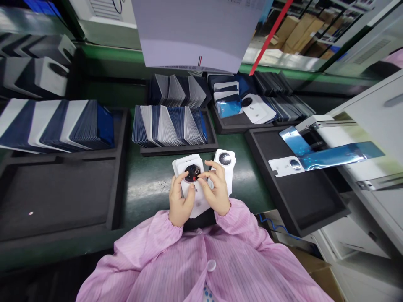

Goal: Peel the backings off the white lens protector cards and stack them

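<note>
A white phone-shaped panel (199, 203) with a black round camera area (191, 173) lies in front of me on top of similar panels. My left hand (181, 199) curls around its left side, with thumb and forefinger at the black circle. Over the right side, my right hand (217, 191) brings thumb and forefinger together at the circle's edge; what sits between the tips is too small to make out. A small red mark shows on the circle near them. Beside my right hand is a second pile of white panels (225, 158), the top one with a dark circle.
Dark trays hold rows of white and blue panels (170, 126) ahead and stacked panels (56, 123) at left. A left tray (59, 188) has one small spot. On the right tray's (302, 201) edge, a white panel (283, 166) joins blue film (340, 156). A sheet (198, 33) hangs ahead.
</note>
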Tool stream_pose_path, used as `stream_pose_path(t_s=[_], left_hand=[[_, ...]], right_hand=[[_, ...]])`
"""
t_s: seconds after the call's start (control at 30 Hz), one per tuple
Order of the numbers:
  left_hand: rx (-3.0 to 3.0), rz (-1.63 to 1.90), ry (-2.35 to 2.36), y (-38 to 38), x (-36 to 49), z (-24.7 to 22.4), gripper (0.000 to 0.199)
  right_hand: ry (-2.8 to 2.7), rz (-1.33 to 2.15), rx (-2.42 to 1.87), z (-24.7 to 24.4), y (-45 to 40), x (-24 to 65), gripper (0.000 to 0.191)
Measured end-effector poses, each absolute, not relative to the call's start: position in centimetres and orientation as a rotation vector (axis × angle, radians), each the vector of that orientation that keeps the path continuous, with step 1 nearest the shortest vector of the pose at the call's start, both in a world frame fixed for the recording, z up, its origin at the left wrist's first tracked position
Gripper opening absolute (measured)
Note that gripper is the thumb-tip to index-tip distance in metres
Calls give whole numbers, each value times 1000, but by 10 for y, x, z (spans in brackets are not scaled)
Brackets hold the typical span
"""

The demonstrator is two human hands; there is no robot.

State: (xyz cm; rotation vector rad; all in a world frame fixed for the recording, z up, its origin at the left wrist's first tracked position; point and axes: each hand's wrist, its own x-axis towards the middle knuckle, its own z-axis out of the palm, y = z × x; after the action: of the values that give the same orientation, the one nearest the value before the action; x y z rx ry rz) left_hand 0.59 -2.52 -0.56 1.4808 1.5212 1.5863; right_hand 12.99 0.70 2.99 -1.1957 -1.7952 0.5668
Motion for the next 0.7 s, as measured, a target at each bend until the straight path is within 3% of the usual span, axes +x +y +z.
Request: stream_pose_path(t_s=[0.43, 0.7], left_hand=[[1849, 1724, 1646, -29, 12, -1, 33], [1766, 1664, 1664, -29, 9, -2, 32]], right_hand=[[-1853, 502, -1237, 34, 5, 125, 10], [-1881, 523, -1159, 29, 3, 126, 7]])
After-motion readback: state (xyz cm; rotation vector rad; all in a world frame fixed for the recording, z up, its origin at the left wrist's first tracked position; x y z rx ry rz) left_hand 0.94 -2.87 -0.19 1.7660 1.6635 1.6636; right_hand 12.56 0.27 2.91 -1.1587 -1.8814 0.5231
